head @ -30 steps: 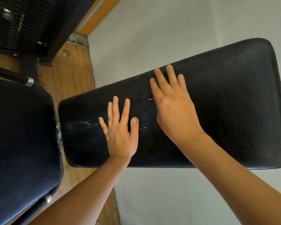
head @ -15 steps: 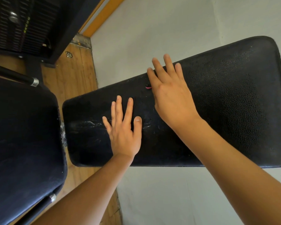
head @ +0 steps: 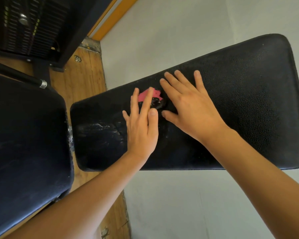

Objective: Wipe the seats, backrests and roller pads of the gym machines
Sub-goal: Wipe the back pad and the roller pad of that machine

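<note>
Black backrest pad [head: 248,100] set across centre, left hand [head: 141,128] laid flat on it, pink patch [head: 155,94] touched by its straight fingers, right hand [head: 192,107] spread flat beside, nothing held in either grip

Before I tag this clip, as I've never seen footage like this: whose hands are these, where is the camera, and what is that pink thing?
The one camera sits on a person's head and looks down, so the arms are that person's own. Both hands lie flat, fingers straight, on a long black padded bench: the left hand beside the right hand. Neither grips anything. Between them shows a small pink patch, partly under the left hand; whether cloth or a tear in the padding, I cannot tell. To the left is a second black pad, beyond it a weight stack.
</note>
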The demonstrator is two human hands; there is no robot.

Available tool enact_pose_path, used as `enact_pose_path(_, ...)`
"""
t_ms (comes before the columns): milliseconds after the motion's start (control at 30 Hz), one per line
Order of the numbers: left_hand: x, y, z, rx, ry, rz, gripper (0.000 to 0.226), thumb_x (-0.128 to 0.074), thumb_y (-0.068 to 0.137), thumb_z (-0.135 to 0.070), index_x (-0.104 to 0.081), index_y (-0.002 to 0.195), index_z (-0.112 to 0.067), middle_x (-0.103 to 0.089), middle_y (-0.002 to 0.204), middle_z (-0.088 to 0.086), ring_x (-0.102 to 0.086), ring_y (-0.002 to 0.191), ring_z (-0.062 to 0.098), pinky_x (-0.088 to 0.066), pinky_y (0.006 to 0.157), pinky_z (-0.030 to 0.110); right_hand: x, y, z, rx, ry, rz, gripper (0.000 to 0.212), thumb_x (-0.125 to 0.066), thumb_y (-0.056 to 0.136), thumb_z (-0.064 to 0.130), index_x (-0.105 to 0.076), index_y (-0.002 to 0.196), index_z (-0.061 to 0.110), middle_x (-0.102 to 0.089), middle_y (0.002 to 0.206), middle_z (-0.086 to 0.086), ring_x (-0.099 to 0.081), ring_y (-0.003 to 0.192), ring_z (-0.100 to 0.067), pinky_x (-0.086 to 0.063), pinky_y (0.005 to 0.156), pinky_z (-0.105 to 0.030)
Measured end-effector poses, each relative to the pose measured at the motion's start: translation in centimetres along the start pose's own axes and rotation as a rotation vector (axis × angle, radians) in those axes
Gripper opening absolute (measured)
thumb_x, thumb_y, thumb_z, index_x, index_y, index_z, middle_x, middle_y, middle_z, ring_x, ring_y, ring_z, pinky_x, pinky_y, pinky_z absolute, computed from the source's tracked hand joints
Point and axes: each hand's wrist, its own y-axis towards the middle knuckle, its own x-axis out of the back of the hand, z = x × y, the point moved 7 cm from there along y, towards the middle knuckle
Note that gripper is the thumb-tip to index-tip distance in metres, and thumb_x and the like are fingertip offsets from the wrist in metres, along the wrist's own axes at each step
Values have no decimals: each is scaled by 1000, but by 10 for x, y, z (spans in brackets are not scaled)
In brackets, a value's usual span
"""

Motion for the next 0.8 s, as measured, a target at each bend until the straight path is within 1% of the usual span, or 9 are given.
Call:
enact_pose_path(100, -1, 4, 1, 52, 0, -42, 45, -30, 111, -38, -25, 154, -50, -19, 168, -5, -35, 148, 21, -20, 118, 72, 2, -17, -8, 4, -78, 19, 67, -57, 98, 38, -41, 155, 9, -36, 163, -11, -22, 155, -29, -3, 125, -56)
enact_pose_path(167, -1, 5, 4, 27, 43, -39, 47, -36, 111, -33, -29, 156, -42, -23, 167, -3, -35, 147, 21, -18, 120, 70, 5, -26, -12, -16, -127, 9, 59, -47, 102, 37, -43, 154, 8, -36, 163, -11, -22, 155, -30, -6, 125, -58)
enact_pose_path(267, 6, 9, 9, -3, 59, -56, 45, -41, 110, -29, -35, 153, -40, -35, 161, -2, -35, 148, 24, -35, 115, 66, 7, -40, -19, -71, -186, -9, 60, -35, 104, 40, -39, 157, 11, -31, 166, -10, -19, 156, -31, -7, 125, -59)
enact_pose_path(367, 17, 12, 10, -122, 75, -105, 41, -52, 107, -28, -49, 148, -29, -49, 148, 2, -48, 138, 22, -49, 108, 41, 3, -51, -22, -92, -249, 13, 63, -27, 106, 45, -28, 161, 15, -21, 170, -8, -11, 158, -31, -4, 126, -57)
enact_pose_path(433, 21, 14, 9, -177, 47, -127, 39, -62, 102, -24, -57, 140, -16, -54, 136, 7, -54, 126, 15, -46, 101, 18, -2, -51, -21, -96, -302, 38, 64, -19, 108, 47, -18, 164, 17, -11, 171, -8, -3, 158, -31, -1, 126, -58)
enact_pose_path(467, 21, 16, 8, -180, 27, -140, 38, -66, 100, -24, -59, 135, -12, -54, 130, 8, -56, 120, 15, -47, 97, 16, -4, -50, -22, -99, -316, 46, 64, -17, 108, 47, -15, 164, 17, -8, 172, -8, 0, 159, -31, 0, 125, -58)
enact_pose_path(633, 13, 32, 0, -71, 51, -221, 31, -66, 94, -30, -54, 113, -9, -49, 111, 5, -47, 102, 16, -43, 88, 26, -6, -46, -22, -88, -338, 53, 64, -15, 108, 45, -10, 165, 16, -4, 172, -10, 3, 158, -33, 0, 125, -61)
enact_pose_path(733, 4, 45, -11, -113, 16, -198, 33, -57, 100, -22, -55, 131, -11, -46, 138, 12, -47, 129, 24, -44, 107, 39, -6, -46, -21, -84, -341, 46, 63, -15, 108, 44, -11, 165, 15, -5, 172, -10, 2, 158, -34, 0, 124, -61)
enact_pose_path(800, -1, 53, -15, -120, 42, -144, 41, -49, 106, -19, -51, 147, -18, -34, 161, 7, -26, 153, 27, -31, 121, 53, -6, -45, -20, -83, -343, 46, 63, -16, 109, 44, -11, 164, 15, -5, 172, -10, 2, 158, -34, 0, 124, -61)
